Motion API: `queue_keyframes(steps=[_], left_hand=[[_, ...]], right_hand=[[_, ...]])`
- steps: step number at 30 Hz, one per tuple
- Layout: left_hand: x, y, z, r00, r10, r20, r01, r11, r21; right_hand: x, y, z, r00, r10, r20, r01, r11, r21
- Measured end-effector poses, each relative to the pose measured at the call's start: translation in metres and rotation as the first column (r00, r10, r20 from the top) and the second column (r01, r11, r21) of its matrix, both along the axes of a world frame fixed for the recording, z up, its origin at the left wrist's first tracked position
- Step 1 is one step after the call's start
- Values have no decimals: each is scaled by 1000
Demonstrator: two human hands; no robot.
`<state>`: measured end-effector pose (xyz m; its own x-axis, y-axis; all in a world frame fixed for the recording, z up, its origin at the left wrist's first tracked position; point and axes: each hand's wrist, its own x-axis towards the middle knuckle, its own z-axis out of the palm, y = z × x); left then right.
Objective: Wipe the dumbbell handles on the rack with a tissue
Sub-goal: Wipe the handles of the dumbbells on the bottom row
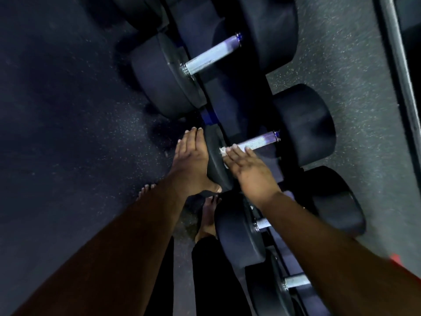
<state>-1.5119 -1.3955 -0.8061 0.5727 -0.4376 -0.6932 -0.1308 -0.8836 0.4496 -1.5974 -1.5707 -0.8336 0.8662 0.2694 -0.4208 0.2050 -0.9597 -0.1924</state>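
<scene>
Two hands meet one dumbbell: left hand [193, 160] flat on its head, right hand [248, 167] presses white tissue [223, 152] onto its knurled handle [259, 142]

Dark speckled rubber floor [68, 110] from nine to twelve o'clock; paler grey flooring [355, 92] toward two; bare feet [208, 215] and black trouser legs [214, 277] near six.
</scene>
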Motion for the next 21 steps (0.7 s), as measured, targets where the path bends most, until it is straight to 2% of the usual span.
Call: queue_keyframes(steps=[2,3,4,5,6,7,8,9,10,11,14,16,18,21], left_hand=[[-1,0,-1,1000,6,14,-6,1000,0],[0,1,-2,1000,11,15,-11,1000,-2],[-1,1,-4,1000,10,17,-10,1000,-9],[-1,2,-4,1000,15,22,-15,1000,-15],[-1,2,-4,1000,13,28,-13,1000,-20],[-1,2,-4,999,12,32,-11,1000,-27],[0,2,-4,999,6,34,-5,1000,-31],[0,3,-3,999,-2,36,3,999,-34],[-1,3,-3,999,2,36,-1,999,-37],[-1,3,-2,999,-5,42,6,999,-42],[0,5,-4,999,-7,54,10,998,-61],[-1,6,-5,998,-19,54,23,998,-67],[-1,8,-6,998,-22,57,27,997,-73],[0,9,-6,997,-35,75,41,996,-76]], right_hand=[[-32,7,-2,974,-224,15,219,962,161],[-44,13,1,909,-415,-31,407,874,265],[-57,19,0,771,-629,-101,617,697,366],[-65,25,-2,579,-793,-187,773,462,435],[-67,31,-4,360,-882,-305,861,188,472],[-63,37,-4,160,-883,-442,872,-84,482],[-55,43,-3,3,-828,-561,818,-320,478],[-43,47,0,-108,-751,-651,720,-511,470],[-29,49,3,-177,-676,-715,620,-641,453],[-15,50,6,-219,-618,-755,527,-726,441],[21,53,4,-312,-517,-797,436,-823,363],[31,56,1,-372,-509,-776,458,-828,324],[28,58,4,-354,-514,-781,510,-806,300],[13,65,18,-263,-510,-819,514,-792,329]])
